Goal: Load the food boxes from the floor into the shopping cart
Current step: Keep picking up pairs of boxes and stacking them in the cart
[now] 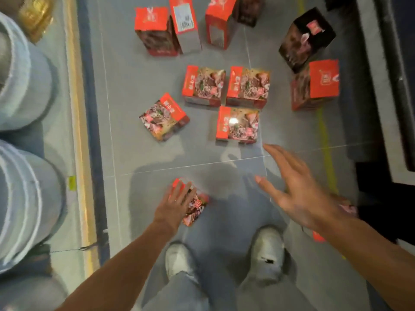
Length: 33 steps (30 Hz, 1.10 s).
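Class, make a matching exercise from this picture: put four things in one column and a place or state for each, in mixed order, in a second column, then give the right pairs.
Things
1. left hand
2. right hand
3. dark box
4. tilted box

Places or states
A. stands far right, near the top
B. fingers spread, above the floor, holding nothing
C. lies alone, left of the three grouped boxes
D. rests on a box near the shoes

Pairs: 1-D, 2-B, 3-A, 4-C

Shop aisle: stocked shelf [27, 86], price tag [71, 182].
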Each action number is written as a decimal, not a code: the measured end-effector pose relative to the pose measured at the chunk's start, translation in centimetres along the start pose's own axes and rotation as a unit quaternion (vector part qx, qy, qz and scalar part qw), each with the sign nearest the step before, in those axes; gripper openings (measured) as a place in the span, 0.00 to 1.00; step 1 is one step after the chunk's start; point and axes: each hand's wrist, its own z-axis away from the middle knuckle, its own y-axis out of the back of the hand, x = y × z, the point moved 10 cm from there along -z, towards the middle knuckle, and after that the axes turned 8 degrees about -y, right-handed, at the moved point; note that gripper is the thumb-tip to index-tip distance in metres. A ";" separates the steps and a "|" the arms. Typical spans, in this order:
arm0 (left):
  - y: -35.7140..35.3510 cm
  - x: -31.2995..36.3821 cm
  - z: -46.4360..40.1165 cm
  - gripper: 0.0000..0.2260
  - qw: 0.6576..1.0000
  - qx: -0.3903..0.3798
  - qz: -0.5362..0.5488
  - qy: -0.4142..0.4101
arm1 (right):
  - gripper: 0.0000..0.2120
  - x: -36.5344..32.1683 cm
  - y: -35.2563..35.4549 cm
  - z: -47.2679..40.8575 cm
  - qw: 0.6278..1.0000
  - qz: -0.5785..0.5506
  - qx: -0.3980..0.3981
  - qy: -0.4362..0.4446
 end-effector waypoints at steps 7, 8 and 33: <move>-6.4 1.1 -3.9 0.42 0.999 0.025 -0.038 0.007 | 0.38 5.2 -7.1 -2.7 1.000 -0.010 -0.011 -0.006; -6.4 1.0 -4.1 0.45 0.999 0.024 -0.039 0.001 | 0.37 5.6 -7.5 -2.8 1.000 -0.012 -0.011 -0.007; 18.1 13.0 -9.9 0.57 0.937 0.199 0.271 -0.098 | 0.58 28.8 -6.7 14.5 0.802 -0.333 0.127 -0.480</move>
